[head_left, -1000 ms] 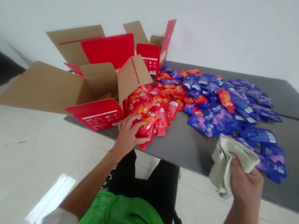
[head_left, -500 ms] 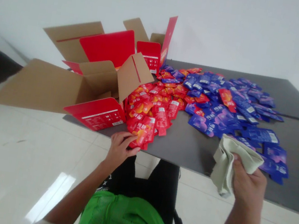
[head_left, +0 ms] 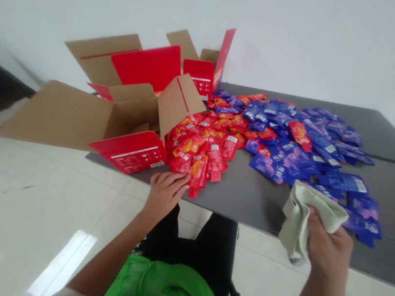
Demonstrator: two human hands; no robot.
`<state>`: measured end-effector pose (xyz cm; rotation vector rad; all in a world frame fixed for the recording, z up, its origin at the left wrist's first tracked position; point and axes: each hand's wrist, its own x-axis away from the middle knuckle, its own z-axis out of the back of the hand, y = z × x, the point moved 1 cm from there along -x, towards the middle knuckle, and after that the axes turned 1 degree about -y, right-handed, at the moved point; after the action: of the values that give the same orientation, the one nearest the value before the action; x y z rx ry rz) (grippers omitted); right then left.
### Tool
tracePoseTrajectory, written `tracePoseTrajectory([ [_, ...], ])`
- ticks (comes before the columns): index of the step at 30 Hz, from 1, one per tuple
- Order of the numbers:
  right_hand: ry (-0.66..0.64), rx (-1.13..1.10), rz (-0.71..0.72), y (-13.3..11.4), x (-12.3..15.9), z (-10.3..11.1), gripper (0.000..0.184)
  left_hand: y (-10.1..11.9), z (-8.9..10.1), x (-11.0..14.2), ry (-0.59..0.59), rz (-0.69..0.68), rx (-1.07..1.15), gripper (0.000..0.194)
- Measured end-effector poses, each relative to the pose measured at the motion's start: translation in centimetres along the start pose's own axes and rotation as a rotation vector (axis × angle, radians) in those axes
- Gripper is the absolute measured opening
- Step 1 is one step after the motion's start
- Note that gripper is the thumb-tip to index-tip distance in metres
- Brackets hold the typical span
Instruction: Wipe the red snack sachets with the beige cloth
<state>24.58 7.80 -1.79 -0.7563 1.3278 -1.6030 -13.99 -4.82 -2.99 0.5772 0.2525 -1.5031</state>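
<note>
Clearly, in the head view, three open cardboard boxes stand at the left of the desk (head_left: 245, 197). The near box (head_left: 130, 153) has its flaps spread; its brown inner walls show, with some brown cardboard low inside, while its floor is hidden. The middle box (head_left: 150, 67) stands behind it, and the far box (head_left: 198, 76) is beyond, to the right; red panels hide what those two contain. The red packets (head_left: 215, 158) lie in a loose heap on the desk, just right of the near box, and run back toward the far box. To their right spreads a wide pile of blue packets (head_left: 292, 157), with a few red ones mixed in.

Compared with half a second ago, the left hand (head_left: 164, 192) has moved slightly to the right, and the packet at its fingertips then, over the near edge of the desk, now seems to lie farther up the heap. The right hand (head_left: 331, 244) has hardly moved.

The left fingers are close together at the near left edge of the heap, touching the lowest red packets; whether they grip one, I cannot tell. The right fingers are closed around a folded pale cloth (head_left: 308, 216), thumb on top, just in front of the nearest blue packets, well apart from the red heap.
</note>
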Motion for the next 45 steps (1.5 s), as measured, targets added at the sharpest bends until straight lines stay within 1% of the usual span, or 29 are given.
tracePoseTrajectory([
  [3, -0.022, -0.018, 0.024, 0.2, 0.0, 0.0, 0.053, 0.7, 0.0, -2.5, 0.002, 0.064, 0.013, 0.020],
  [6, -0.024, 0.001, 0.015, -0.1, 0.0, 0.1, 0.052, 1.0, -0.7, -5.0, 0.039, 0.096, 0.015, 0.016],
  [10, -0.018, 0.037, -0.029, -0.6, 0.2, 0.2, 0.054, 0.4, -2.2, -8.0, 0.096, 0.116, 0.049, 0.013],
  [14, -0.022, 0.044, -0.050, -0.5, 0.2, 0.3, 0.056, -0.3, -3.0, -9.5, 0.133, 0.127, 0.054, 0.013],
  [17, -0.025, 0.038, -0.026, 0.0, -0.1, 0.3, 0.054, -0.3, -2.9, -9.3, 0.144, 0.116, 0.069, 0.016],
  [21, -0.027, -0.013, -0.010, 0.4, -0.3, 0.2, 0.055, 0.2, -2.1, -8.1, 0.138, 0.059, 0.071, 0.015],
  [23, -0.017, -0.002, -0.005, 0.3, -0.2, 0.2, 0.056, 0.4, -1.6, -7.4, 0.139, 0.026, 0.072, 0.014],
  [26, -0.012, 0.005, 0.010, 0.0, 0.0, 0.1, 0.054, 0.6, -1.0, -6.0, 0.132, -0.004, 0.074, 0.013],
  [28, -0.017, 0.002, 0.017, -0.2, 0.1, 0.1, 0.053, 0.6, -0.7, -4.8, 0.123, -0.018, 0.068, 0.017],
  [30, -0.019, 0.008, 0.007, -0.3, 0.2, 0.2, 0.051, 0.5, -0.4, -3.5, 0.116, -0.031, 0.056, 0.022],
  [34, -0.006, 0.034, -0.025, -0.2, 0.1, 0.2, 0.052, 0.5, -0.3, -1.5, 0.079, -0.036, 0.043, 0.020],
  [36, -0.001, 0.032, -0.024, 0.0, 0.0, 0.2, 0.054, 0.6, -0.4, -1.3, 0.046, -0.024, 0.052, 0.024],
  [40, -0.005, 0.021, -0.014, 0.4, -0.1, 0.2, 0.055, 1.3, -0.6, -2.3, 0.001, 0.011, 0.057, 0.047],
  [42, -0.014, 0.010, -0.015, 0.4, -0.1, 0.2, 0.055, 1.6, -0.8, -3.0, -0.020, 0.017, 0.048, 0.048],
  [45, -0.023, 0.001, -0.026, 0.2, 0.0, 0.2, 0.054, 1.8, -1.2, -3.7, -0.031, 0.045, 0.036, 0.039],
])
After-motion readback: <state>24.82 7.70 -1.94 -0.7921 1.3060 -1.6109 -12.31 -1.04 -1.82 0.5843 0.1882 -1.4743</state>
